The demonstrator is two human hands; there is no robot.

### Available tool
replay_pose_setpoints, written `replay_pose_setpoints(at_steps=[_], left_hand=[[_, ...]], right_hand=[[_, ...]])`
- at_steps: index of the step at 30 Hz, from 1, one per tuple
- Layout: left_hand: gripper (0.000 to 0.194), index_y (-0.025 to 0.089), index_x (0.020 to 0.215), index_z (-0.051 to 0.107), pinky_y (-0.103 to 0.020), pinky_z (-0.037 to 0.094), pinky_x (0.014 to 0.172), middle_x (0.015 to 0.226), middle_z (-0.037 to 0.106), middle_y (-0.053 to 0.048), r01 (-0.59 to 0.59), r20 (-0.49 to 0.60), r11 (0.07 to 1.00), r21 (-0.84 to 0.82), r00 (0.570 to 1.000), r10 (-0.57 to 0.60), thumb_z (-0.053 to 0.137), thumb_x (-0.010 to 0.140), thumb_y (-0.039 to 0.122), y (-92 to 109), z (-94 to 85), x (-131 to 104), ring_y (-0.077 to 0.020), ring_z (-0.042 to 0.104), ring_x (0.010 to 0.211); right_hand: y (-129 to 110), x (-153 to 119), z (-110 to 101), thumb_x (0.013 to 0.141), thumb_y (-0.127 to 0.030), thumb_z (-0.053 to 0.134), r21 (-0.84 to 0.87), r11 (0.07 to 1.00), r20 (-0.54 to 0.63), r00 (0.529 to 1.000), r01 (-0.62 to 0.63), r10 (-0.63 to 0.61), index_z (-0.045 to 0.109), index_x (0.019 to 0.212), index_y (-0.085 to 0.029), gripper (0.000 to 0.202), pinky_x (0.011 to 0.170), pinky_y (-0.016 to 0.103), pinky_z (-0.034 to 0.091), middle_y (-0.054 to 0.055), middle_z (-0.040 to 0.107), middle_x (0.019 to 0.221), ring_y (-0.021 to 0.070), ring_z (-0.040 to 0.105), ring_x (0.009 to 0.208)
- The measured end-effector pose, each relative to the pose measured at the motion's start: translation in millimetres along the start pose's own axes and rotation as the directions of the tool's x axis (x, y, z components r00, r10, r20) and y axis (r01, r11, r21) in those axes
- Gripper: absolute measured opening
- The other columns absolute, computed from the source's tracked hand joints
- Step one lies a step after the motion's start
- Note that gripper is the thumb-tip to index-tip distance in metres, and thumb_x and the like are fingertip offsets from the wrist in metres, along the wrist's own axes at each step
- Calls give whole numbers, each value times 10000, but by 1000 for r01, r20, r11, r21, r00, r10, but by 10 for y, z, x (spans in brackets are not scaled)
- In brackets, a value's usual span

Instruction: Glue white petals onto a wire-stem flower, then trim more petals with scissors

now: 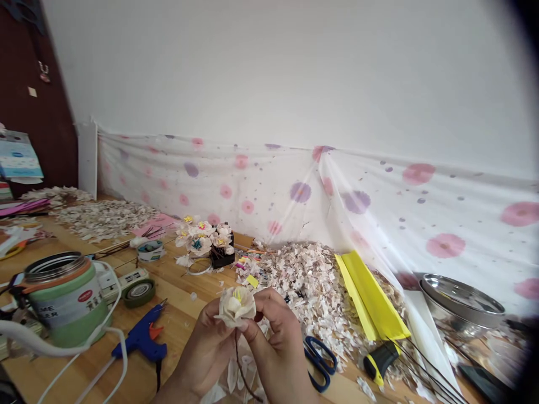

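Between my two hands is a cream artificial flower (pixel 236 306) with a yellow centre and a thin brown stem hanging below it. My left hand (pixel 201 342) closes on the flower's left side, fingertips behind the petals. My right hand (pixel 278 339) pinches the petals at the lower right with thumb and fingers. Close to the right hand lie blue-handled scissors (pixel 320 359). Left of my hands a blue hot glue gun (pixel 145 336) rests on the wooden table, its nozzle pointing up and away.
Heaps of pale petals (pixel 309 275) cover the table behind. Finished flowers stand in a black holder (pixel 222 255). Yellow paper (pixel 370 294), a cutter knife (pixel 381 362) and a metal bowl (pixel 461 306) are at right; a green jar (pixel 67 303) with white cable is at left.
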State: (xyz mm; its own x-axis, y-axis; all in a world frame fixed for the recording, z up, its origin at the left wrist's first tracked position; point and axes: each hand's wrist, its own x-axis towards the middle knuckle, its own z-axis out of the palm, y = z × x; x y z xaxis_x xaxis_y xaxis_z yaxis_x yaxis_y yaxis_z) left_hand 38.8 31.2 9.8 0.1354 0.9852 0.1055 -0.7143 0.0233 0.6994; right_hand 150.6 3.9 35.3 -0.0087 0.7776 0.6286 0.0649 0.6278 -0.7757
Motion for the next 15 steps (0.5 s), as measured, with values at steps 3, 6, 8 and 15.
replay_pose_setpoints(at_steps=[3,6,8,15], left_hand=[[352,194,673,768,-232,528,634,681,709,-24,-7,12,1000,14,1000,7,930,421,379,-7,0,-16,-155,627,659],[365,194,693,764,-250,527,639,708,709,-27,-15,20,1000,25,1000,14,919,441,408,-13,2,-26,-168,626,666],[363,197,712,764,-250,521,631,720,710,-27,-29,22,999,32,999,28,913,461,413,-14,2,-29,-171,625,675],[344,191,725,757,-278,536,643,722,713,-44,-69,27,997,46,997,68,901,495,403,-24,-31,-39,-194,634,686]], right_hand=[[-32,0,-35,878,-279,593,-37,999,44,999,-11,12,597,694,-178,211,674,270,377,29,549,773,178,518,751],[-50,-8,-49,877,-249,586,-55,998,49,999,-2,5,609,705,-175,189,670,266,380,24,547,766,171,516,739],[-58,-15,-52,886,-243,578,-67,998,45,999,8,-5,633,731,-176,178,672,263,387,22,554,765,169,524,739],[-57,-30,-60,924,-230,544,-121,992,79,996,45,-36,664,799,-180,181,696,259,415,31,582,793,169,559,770]])
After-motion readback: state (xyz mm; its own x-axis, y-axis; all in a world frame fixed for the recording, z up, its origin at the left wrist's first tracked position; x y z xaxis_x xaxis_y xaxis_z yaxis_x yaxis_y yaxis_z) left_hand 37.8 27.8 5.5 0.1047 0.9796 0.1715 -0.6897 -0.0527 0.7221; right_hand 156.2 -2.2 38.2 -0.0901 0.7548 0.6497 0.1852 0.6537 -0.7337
